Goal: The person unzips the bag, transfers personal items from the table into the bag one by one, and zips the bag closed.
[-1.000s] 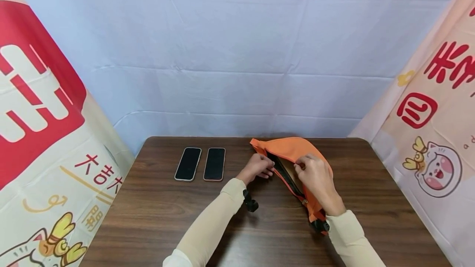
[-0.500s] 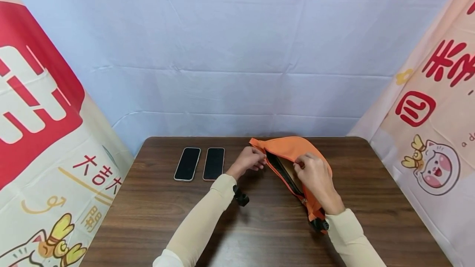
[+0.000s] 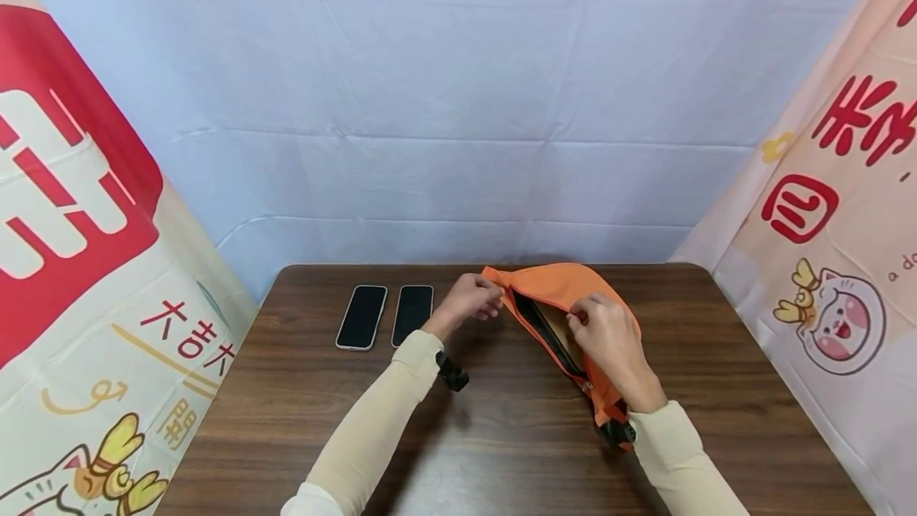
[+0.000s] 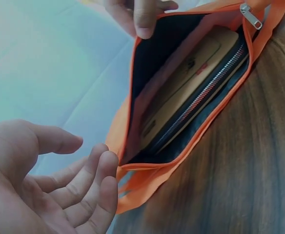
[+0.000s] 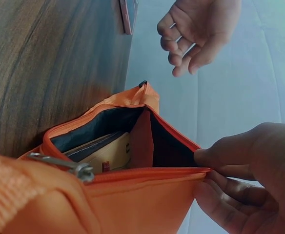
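An orange waist bag (image 3: pixel 566 283) lies on the table with its zipper undone and its mouth spread wide. Inside it sits a tan zip wallet (image 4: pixel 186 73) with a dark zip edge, also seen in the right wrist view. My right hand (image 3: pixel 607 337) pinches the upper edge of the bag's opening between thumb and fingers. My left hand (image 3: pixel 469 299) hovers by the bag's far left end, its fingers loosely bent and nothing between them. The metal zipper pull (image 4: pixel 251 17) hangs at the near end of the opening.
Two smartphones with dark screens, a white-edged phone (image 3: pixel 362 317) and a red-edged phone (image 3: pixel 412 315), lie side by side left of the bag. The wooden table (image 3: pixel 501 452) ends at a pale cloth backdrop (image 3: pixel 458 102).
My left hand has drawn away from the bag's opening, up and to the left. The right hand keeps its pinch on the edge, and the bag has hardly moved.
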Action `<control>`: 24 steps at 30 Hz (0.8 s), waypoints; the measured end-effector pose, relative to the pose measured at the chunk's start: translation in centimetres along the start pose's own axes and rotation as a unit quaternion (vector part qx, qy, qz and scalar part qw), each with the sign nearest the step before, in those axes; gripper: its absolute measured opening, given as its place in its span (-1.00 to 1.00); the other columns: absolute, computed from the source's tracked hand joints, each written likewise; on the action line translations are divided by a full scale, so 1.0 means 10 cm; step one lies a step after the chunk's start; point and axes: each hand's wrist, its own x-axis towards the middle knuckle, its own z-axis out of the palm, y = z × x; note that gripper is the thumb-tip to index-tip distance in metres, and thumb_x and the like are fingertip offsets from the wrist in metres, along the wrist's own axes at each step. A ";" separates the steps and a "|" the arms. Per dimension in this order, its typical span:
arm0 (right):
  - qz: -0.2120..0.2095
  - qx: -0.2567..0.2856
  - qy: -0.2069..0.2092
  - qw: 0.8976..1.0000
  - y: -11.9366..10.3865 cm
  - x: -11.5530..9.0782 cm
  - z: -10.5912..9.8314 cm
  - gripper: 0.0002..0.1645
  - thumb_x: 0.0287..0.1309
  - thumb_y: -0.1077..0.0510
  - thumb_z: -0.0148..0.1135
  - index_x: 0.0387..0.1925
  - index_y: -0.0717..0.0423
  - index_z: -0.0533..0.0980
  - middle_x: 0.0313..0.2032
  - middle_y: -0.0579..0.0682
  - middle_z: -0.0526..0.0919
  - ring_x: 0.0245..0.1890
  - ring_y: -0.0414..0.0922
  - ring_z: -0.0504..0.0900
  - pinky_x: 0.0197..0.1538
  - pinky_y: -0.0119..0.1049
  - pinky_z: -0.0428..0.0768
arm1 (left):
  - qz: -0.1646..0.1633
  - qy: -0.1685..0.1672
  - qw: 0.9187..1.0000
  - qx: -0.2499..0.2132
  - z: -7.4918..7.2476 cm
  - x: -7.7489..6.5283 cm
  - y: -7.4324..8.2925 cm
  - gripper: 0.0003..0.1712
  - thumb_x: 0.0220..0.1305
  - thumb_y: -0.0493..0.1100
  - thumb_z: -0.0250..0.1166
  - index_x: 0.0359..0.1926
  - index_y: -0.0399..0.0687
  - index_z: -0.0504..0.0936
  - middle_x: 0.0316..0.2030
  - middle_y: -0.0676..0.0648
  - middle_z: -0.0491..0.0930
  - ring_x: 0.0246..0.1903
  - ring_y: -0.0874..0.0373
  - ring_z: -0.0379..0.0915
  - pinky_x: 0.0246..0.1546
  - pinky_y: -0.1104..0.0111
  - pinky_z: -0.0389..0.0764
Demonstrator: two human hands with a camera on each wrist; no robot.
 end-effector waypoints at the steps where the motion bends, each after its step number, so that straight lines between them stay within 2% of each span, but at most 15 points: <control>1: 0.000 0.000 -0.001 1.000 0.00 0.00 -0.01 -0.92 0.15 0.42 0.45 -0.39 0.24 0.74 -0.38 0.13 0.71 -0.46 0.00 0.67 -0.38 -0.05 0.70 | 0.001 0.000 1.000 -0.001 -0.02 0.00 0.01 -0.68 0.55 -0.15 0.28 0.08 -0.34 0.68 -0.20 -0.26 0.78 -0.41 0.15 0.69 -0.02 -0.02 0.79; 6: -0.002 0.002 0.000 1.000 -0.01 0.01 -0.02 -0.93 0.14 0.42 0.46 -0.39 0.25 0.74 -0.38 0.13 0.71 -0.46 0.01 0.68 -0.36 -0.03 0.70 | -0.001 0.002 1.000 -0.007 -0.10 -0.01 0.05 -0.72 0.53 -0.15 0.31 0.05 -0.30 0.69 -0.20 -0.25 0.78 -0.42 0.16 0.69 -0.20 0.17 0.80; 10: -0.001 -0.001 0.007 1.000 -0.01 0.00 -0.03 -0.93 0.13 0.42 0.47 -0.39 0.25 0.74 -0.39 0.12 0.71 -0.46 0.02 0.68 -0.35 0.00 0.71 | -0.001 0.005 1.000 -0.011 -0.16 -0.04 0.06 -0.74 0.54 -0.15 0.30 0.04 -0.25 0.69 -0.13 -0.32 0.78 -0.42 0.18 0.68 -0.23 0.22 0.79; 13: 0.000 -0.008 0.013 1.000 0.00 0.00 -0.02 -0.94 0.14 0.40 0.48 -0.40 0.24 0.74 -0.40 0.11 0.71 -0.46 0.03 0.68 -0.36 0.01 0.71 | 0.001 0.006 1.000 -0.014 -0.20 -0.06 0.07 -0.73 0.54 -0.14 0.29 0.06 -0.26 0.67 -0.15 -0.30 0.78 -0.40 0.15 0.69 -0.29 0.29 0.75; 16: 0.001 -0.014 0.017 1.000 0.01 0.00 0.00 -0.94 0.15 0.39 0.48 -0.40 0.23 0.75 -0.42 0.11 0.70 -0.47 0.03 0.67 -0.38 0.00 0.70 | 0.002 0.006 1.000 -0.016 -0.23 -0.07 0.08 -0.71 0.54 -0.12 0.30 0.07 -0.26 0.68 -0.19 -0.24 0.79 -0.31 0.01 0.75 -0.28 0.30 0.73; 20: 0.000 -0.015 0.019 1.000 0.01 0.00 0.00 -0.94 0.15 0.38 0.48 -0.41 0.22 0.75 -0.42 0.10 0.69 -0.48 0.01 0.66 -0.38 -0.01 0.69 | 0.004 0.005 1.000 -0.018 -0.29 -0.09 0.07 -0.70 0.56 -0.12 0.28 0.08 -0.27 0.69 -0.16 -0.25 0.78 -0.07 -0.29 0.75 -0.18 0.22 0.76; 22: 0.001 -0.014 0.018 1.000 0.01 0.00 0.00 -0.94 0.15 0.38 0.48 -0.41 0.22 0.75 -0.42 0.10 0.69 -0.47 0.01 0.66 -0.38 -0.01 0.70 | 0.005 0.003 1.000 -0.020 -0.31 -0.10 0.08 -0.69 0.58 -0.12 0.26 0.10 -0.28 0.68 -0.11 -0.30 0.77 0.02 -0.37 0.70 -0.15 0.20 0.76; 24: 0.002 -0.013 0.017 1.000 0.01 0.00 0.00 -0.94 0.15 0.38 0.47 -0.40 0.22 0.75 -0.41 0.10 0.69 -0.47 0.02 0.67 -0.37 0.00 0.70 | 0.007 0.002 1.000 -0.018 -0.34 -0.11 0.09 -0.68 0.59 -0.13 0.25 0.12 -0.30 0.67 -0.08 -0.33 0.76 0.02 -0.37 0.70 -0.16 0.22 0.75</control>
